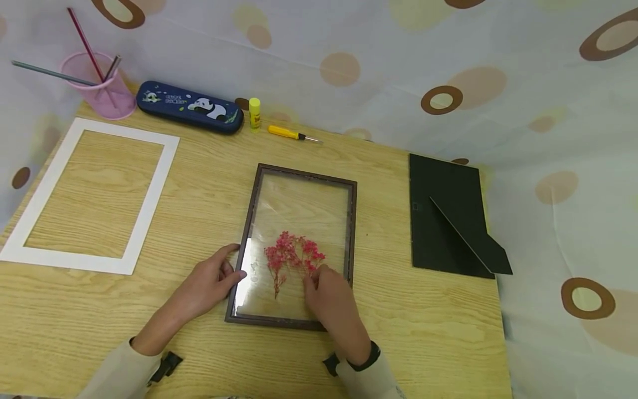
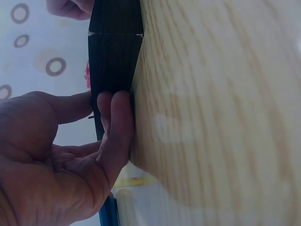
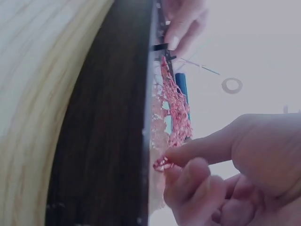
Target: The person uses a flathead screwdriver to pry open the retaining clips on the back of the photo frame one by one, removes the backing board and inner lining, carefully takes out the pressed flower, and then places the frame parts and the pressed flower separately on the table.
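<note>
A dark brown picture frame (image 1: 250,216) with a glass pane (image 1: 304,205) lies on the wooden table. Pinkish-red dried flowers (image 1: 284,252) spread over the lower half of the pane. My left hand (image 1: 211,281) holds the frame's left side, thumb at the upper edge and fingers against the outer side (image 2: 115,61). Above the lower right of the pane, my right hand (image 1: 335,302) pinches a flower sprig between thumb and forefinger. In the right wrist view, a small reddish bit (image 3: 162,165) shows at those fingertips, beside the fuller flowers (image 3: 178,110).
A white mat border (image 1: 149,205) lies at the left, and a black backing board (image 1: 443,183) with its stand raised at the right. Along the back are a pink pen cup (image 1: 117,100), a panda pencil case (image 1: 189,105), a glue stick (image 1: 255,115) and a yellow screwdriver (image 1: 284,132).
</note>
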A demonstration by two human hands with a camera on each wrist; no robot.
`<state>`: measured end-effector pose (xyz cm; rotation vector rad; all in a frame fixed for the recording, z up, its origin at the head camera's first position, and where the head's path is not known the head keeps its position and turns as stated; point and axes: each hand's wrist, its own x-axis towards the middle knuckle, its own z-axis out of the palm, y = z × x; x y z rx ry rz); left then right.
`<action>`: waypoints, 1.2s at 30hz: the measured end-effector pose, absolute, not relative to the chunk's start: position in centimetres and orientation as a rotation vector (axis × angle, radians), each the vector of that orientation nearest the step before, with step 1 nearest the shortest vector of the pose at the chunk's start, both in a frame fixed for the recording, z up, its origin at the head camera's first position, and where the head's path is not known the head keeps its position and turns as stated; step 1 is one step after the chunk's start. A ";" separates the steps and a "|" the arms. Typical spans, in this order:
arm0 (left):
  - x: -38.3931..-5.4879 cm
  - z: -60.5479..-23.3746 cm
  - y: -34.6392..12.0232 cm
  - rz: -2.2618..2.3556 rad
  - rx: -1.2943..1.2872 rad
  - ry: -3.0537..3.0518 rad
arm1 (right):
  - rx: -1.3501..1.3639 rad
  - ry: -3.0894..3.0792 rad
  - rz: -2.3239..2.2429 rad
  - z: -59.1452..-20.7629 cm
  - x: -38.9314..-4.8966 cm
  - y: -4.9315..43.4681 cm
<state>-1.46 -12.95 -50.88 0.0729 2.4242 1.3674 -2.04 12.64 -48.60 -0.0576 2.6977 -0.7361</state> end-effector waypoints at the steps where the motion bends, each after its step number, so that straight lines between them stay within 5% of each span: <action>1: -1.5 -50.9 -12.9 1.370 0.073 2.421 | -0.031 2.653 -0.801 -48.5 -2.2 12.8; 36: -1.6 -50.7 -13.0 1.388 0.046 2.385 | 0.242 2.428 -1.442 -45.6 -5.1 20.5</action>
